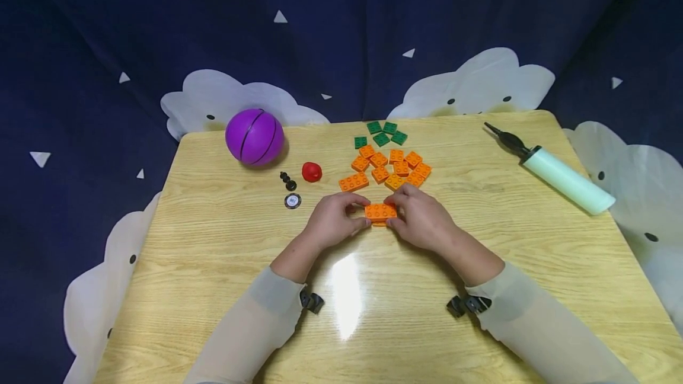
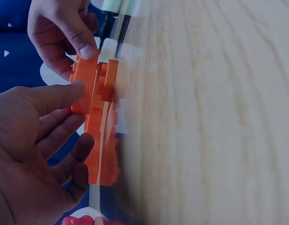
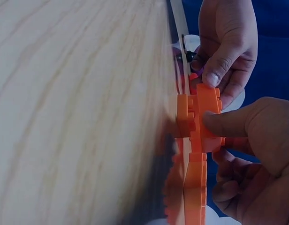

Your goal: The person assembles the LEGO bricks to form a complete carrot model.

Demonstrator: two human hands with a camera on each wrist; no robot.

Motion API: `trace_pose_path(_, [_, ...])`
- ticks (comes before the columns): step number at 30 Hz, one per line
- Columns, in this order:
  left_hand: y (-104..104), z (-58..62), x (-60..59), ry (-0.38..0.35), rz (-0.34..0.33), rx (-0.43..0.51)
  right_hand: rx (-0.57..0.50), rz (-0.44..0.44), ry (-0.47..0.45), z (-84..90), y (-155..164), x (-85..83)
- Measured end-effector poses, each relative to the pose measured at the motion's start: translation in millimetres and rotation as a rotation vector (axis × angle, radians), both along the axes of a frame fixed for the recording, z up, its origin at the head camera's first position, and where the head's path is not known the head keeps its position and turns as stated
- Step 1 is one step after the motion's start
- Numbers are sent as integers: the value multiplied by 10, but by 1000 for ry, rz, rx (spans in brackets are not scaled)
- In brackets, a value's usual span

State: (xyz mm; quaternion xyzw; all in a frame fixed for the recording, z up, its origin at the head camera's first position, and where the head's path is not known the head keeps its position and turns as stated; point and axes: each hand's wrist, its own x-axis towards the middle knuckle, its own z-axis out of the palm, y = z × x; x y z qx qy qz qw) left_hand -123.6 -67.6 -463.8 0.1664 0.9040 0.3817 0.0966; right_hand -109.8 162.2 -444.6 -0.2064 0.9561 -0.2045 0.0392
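Fingers of both hands pinch one orange brick assembly (image 1: 380,213), which sits low over the counter (image 1: 480,242), just in front of the loose orange bricks (image 1: 392,169). The left hand (image 1: 333,218) takes the left end, the right hand (image 1: 421,217) the right end. In the wrist views the upper brick (image 2: 86,84) lies on a lower one (image 2: 109,86). For a good join, I think the studs must be lined up first, then pressed evenly from both ends without tilting.
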Motion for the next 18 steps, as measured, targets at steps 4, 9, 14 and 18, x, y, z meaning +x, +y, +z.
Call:
trace_pose_path(4, [2, -18, -3, 1, -16, -12, -1, 7, -8, -22, 7, 12])
trace_pose_path(9, [-1, -29, -5, -10, -28, -25, 2, 10, -7, -52, 10, 15])
trace_pose_path(14, [3, -26, -4, -17, -26, -30, 1, 10, -5, -69, 5, 16])
trace_pose_path(18, [12, -22, 2, -25, -22, -33, 0, 13, -8, -80, 9, 14])
